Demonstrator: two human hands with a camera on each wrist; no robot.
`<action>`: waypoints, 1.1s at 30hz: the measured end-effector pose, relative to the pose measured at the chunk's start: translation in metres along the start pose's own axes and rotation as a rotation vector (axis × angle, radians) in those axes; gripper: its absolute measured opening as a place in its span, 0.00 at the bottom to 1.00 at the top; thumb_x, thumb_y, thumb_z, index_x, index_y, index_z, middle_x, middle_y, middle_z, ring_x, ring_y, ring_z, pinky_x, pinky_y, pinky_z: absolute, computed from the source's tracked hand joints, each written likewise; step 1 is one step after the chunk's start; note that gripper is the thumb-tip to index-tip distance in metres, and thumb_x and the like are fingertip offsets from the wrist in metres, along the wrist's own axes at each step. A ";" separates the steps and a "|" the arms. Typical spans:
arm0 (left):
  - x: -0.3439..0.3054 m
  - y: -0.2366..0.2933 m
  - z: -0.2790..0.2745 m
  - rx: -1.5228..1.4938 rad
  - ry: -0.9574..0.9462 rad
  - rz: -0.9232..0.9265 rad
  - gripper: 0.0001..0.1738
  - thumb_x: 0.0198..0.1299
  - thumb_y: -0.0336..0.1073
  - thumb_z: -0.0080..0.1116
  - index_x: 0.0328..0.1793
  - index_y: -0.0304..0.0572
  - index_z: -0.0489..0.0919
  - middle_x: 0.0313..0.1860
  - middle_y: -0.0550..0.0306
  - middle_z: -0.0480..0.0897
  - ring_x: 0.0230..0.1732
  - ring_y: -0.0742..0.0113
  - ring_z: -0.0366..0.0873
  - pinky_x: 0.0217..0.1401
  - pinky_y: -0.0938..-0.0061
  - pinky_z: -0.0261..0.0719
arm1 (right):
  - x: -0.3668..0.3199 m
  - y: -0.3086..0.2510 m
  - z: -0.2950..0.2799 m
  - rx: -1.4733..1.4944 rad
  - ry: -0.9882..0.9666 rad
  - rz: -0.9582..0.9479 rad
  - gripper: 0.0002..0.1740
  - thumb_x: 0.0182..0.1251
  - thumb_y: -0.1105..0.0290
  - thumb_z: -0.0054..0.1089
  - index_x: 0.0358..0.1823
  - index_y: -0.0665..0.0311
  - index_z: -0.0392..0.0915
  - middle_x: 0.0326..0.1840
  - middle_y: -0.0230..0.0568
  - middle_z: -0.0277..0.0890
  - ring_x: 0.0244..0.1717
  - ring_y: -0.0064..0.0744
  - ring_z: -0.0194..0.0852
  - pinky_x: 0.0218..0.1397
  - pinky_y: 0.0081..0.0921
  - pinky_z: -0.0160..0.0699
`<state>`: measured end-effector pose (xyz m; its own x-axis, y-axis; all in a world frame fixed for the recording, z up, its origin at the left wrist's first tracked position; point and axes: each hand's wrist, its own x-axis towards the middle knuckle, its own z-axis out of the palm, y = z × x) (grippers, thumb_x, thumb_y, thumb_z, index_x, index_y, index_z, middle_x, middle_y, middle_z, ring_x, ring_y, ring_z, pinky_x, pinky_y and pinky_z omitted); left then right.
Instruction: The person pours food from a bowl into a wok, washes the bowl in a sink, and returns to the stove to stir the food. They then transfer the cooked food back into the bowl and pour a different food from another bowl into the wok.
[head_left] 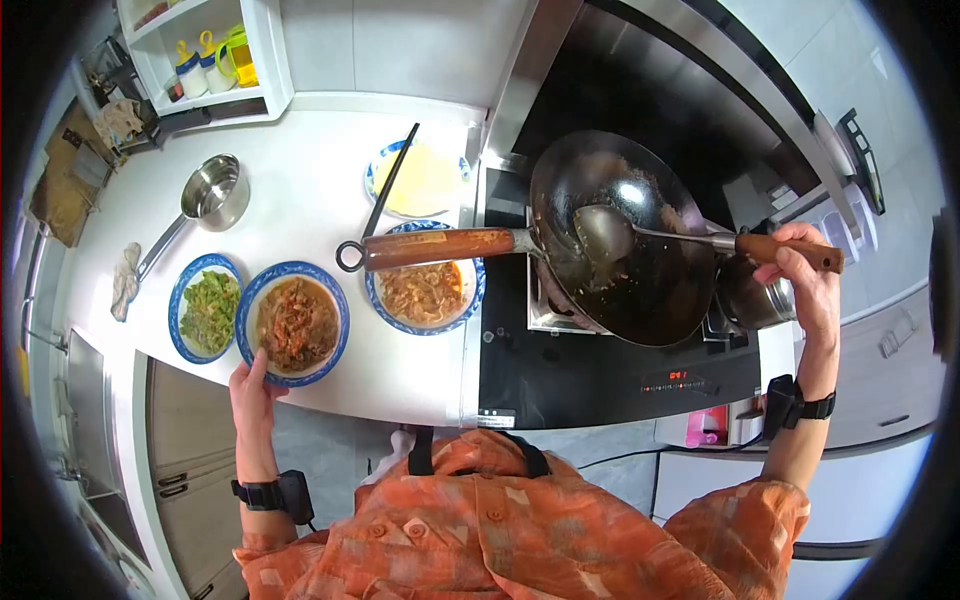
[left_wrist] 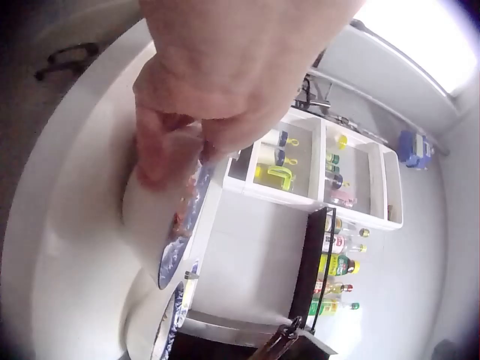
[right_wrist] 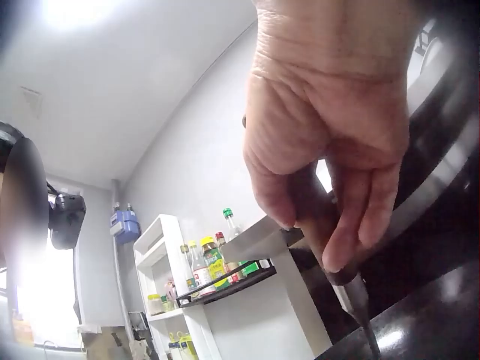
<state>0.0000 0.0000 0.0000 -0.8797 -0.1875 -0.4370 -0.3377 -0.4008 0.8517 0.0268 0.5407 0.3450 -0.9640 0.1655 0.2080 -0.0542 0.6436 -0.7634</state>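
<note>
My left hand (head_left: 256, 392) grips the near rim of a blue-rimmed bowl (head_left: 342, 330) of brown stir-fried food, thumb over the edge. In the left wrist view, its fingers hold the bowl's white outer wall (left_wrist: 142, 214). My right hand (head_left: 810, 283) grips the wooden handle (right_wrist: 319, 217) of a ladle (head_left: 606, 236), fingers wrapped round it. The ladle's metal head lies inside the dark wok (head_left: 660, 310), where scraps of food stick to the inner surface. The wok stands on the stove, its wooden handle (head_left: 440, 248) reaching left over another bowl.
Beside the held bowl is a bowl of greens (head_left: 210, 312). A bowl of noodle-like food (head_left: 424, 298) sits under the wok handle, with a plate of yellow food (head_left: 425, 180) and black chopsticks (head_left: 392, 185) behind. A steel saucepan (head_left: 216, 192) stands farther left; a metal pot (head_left: 755, 295) is right of the wok.
</note>
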 end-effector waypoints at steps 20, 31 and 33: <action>0.035 0.003 -0.068 -0.428 0.254 0.028 0.22 0.62 0.40 0.51 0.52 0.27 0.65 0.42 0.37 0.78 0.41 0.57 0.81 0.39 0.74 0.85 | -0.018 0.005 0.012 -0.019 0.119 0.037 0.14 0.57 0.64 0.60 0.41 0.65 0.73 0.33 0.43 0.78 0.26 0.27 0.79 0.27 0.17 0.75; 0.018 -0.007 -0.069 -0.464 0.069 -0.048 0.16 0.63 0.38 0.49 0.47 0.28 0.71 0.36 0.44 0.80 0.33 0.61 0.81 0.31 0.75 0.80 | -0.037 0.008 0.016 -0.012 0.119 0.033 0.17 0.56 0.61 0.64 0.41 0.65 0.72 0.33 0.43 0.78 0.26 0.27 0.79 0.26 0.17 0.75; -0.004 -0.011 -0.046 -0.404 -0.076 -0.139 0.16 0.63 0.38 0.49 0.46 0.29 0.72 0.34 0.45 0.80 0.31 0.62 0.80 0.28 0.76 0.78 | -0.041 0.009 0.018 0.005 0.137 0.051 0.18 0.56 0.60 0.64 0.40 0.65 0.72 0.32 0.42 0.77 0.26 0.27 0.78 0.26 0.17 0.75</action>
<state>0.0227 -0.0363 -0.0215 -0.8624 -0.0461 -0.5041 -0.3100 -0.7391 0.5980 0.0617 0.5267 0.3184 -0.9210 0.2984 0.2503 -0.0078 0.6283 -0.7780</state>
